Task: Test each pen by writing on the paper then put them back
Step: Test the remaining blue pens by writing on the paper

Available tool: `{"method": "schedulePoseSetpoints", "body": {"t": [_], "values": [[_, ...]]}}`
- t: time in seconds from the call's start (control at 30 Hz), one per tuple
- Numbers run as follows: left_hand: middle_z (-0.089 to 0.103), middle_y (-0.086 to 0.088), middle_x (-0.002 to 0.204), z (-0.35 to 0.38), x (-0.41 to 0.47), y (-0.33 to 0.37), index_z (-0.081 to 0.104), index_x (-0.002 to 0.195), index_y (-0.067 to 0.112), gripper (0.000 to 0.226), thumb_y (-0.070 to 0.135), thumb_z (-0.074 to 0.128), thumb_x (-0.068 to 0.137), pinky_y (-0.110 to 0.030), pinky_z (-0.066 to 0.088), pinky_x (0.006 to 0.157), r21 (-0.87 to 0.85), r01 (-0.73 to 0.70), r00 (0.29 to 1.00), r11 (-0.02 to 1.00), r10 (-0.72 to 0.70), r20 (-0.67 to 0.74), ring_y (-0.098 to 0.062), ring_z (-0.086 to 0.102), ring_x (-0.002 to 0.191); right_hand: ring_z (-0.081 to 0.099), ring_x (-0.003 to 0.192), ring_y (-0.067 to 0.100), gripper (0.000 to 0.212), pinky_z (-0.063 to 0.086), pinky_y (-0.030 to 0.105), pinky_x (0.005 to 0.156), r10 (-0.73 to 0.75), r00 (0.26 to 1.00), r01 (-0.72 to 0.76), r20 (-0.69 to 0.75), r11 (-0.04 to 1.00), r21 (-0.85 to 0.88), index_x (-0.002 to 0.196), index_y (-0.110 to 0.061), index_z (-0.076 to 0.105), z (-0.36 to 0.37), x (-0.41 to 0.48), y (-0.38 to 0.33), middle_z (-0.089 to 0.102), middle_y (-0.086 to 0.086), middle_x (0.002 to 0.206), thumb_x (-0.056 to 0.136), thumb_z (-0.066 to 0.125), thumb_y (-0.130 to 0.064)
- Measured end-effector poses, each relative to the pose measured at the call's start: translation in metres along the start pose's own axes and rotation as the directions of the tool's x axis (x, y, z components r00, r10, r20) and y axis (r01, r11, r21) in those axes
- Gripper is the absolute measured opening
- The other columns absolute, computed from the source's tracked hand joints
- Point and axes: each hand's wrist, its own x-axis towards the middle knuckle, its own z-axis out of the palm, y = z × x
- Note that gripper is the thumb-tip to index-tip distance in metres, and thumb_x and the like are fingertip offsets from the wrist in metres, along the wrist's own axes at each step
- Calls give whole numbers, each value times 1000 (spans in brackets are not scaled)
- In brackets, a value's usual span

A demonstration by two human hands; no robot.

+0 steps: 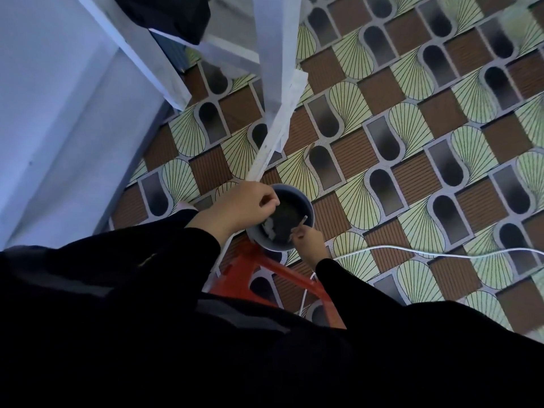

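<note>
Viewpoint: head camera looks steeply down past black sleeves to the floor.
Container: round blue-grey container, open at the top and dark inside, low in the middle of the frame, over one corner of the red stool. Whether it rests on the stool or is carried, I cannot tell.
Left hand: left hand sits at the container's near-left rim, knuckles up. Its fingers are curled in tight with the thumb, closed over the rim edge.
Right hand: right hand is at the container's lower-right side, fingers bunched together and pinching the pen.
Pen: thin, light-coloured pen, tilted. Its lower end is in the right hand's fingertips; its upper end reaches over the right part of the container's opening, just inside the rim.
Inside container: a few white pieces lie against the left inner wall under the left hand — blurred, so what they are I cannot tell.
Cable: white cable runs across the floor from the right edge to the stool, passing just behind the right wrist.
Frame: white frame of slanted bars stands beyond the container — one bar ends close above the left hand.
Floor: patterned floor of brown squares, pale green fans and grey arches.
Wall: pale wall fills the left side.
</note>
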Motion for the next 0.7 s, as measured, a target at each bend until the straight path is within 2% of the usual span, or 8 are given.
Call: {"method": "schedulePoseSetpoints", "body": {"t": [0.13, 0.23, 0.3, 0.37, 0.47, 0.57, 0.63, 0.7], "values": [[68, 1, 99, -2, -2, -3, 69, 107, 19, 22, 31, 54, 96, -38, 54, 81, -4, 23, 1000, 1000, -23, 13, -16, 63, 91, 63, 84, 20, 23, 48, 28, 73, 23, 998, -23, 57, 1000, -13, 101, -1, 70, 0, 1, -1, 70, 8, 94, 94, 60, -20], [68, 1, 102, -4, -1, -1, 69, 108, 19, 23, 31, 54, 96, -35, 53, 80, -6, 18, 1000, 1000, -18, -3, -15, 62, 91, 56, 78, 24, 23, 42, 27, 62, 75, 996, -72, 53, 996, -57, 84, -5, 61, -2, -1, -4, 59, 6, 78, 96, 52, -22], [68, 1, 103, -6, -2, 3, 69, 109, 19, 23, 31, 54, 96, -34, 53, 79, -27, 12, 1000, 1000, -13, -19, -15, 62, 91, 59, 84, 23, 23, 48, 27, 68, 66, 997, -67, 42, 997, 30, 89, -7, 64, -7, -7, -14, 62, 4, 84, 99, 48, -20], [68, 0, 102, -9, -2, 12, 69, 107, 18, 22, 30, 55, 96, -35, 54, 81, -87, -9, 998, 996, 4, -64, -15, 62, 91, 63, 98, 20, 25, 53, 33, 84, 41, 999, -43, 11, 980, 194, 112, -10, 67, -19, -17, -31, 67, 3, 106, 99, 50, -23], [69, 7, 96, -24, -7, 35, 71, 103, 19, 19, 28, 56, 95, -31, 55, 78, -206, -107, 973, 973, 60, -224, -5, 63, 87, 64, 97, 11, 18, 50, 23, 82, -68, 992, 98, -104, 941, 325, 110, -21, 68, -48, -33, -68, 69, -1, 104, 97, 56, -24], [65, 19, 85, -52, -24, 65, 71, 100, 22, 16, 27, 57, 96, -10, 47, 64, -303, -197, 908, 932, 58, -414, 9, 60, 77, 65, 88, 5, 13, 54, 26, 82, -190, 938, 304, -290, 853, 423, 102, -23, 71, -82, -56, -111, 71, -7, 94, 94, 61, -20], [66, 18, 86, -71, -44, 83, 71, 100, 26, 15, 27, 56, 97, -10, 49, 63, -374, -251, 845, 893, 13, -535, 6, 61, 79, 67, 85, 7, 12, 55, 27, 80, -280, 882, 445, -379, 759, 476, 100, -22, 72, -103, -79, -136, 72, -5, 92, 94, 62, -17], [71, 12, 90, -89, -71, 99, 71, 99, 27, 15, 27, 55, 97, -19, 55, 72, -446, -335, 776, 830, -24, -630, -1, 65, 83, 67, 82, 13, 12, 55, 30, 77, -360, 832, 546, -423, 669, 504, 97, -23, 72, -118, -103, -159, 73, -2, 89, 94, 64, -16]]}}
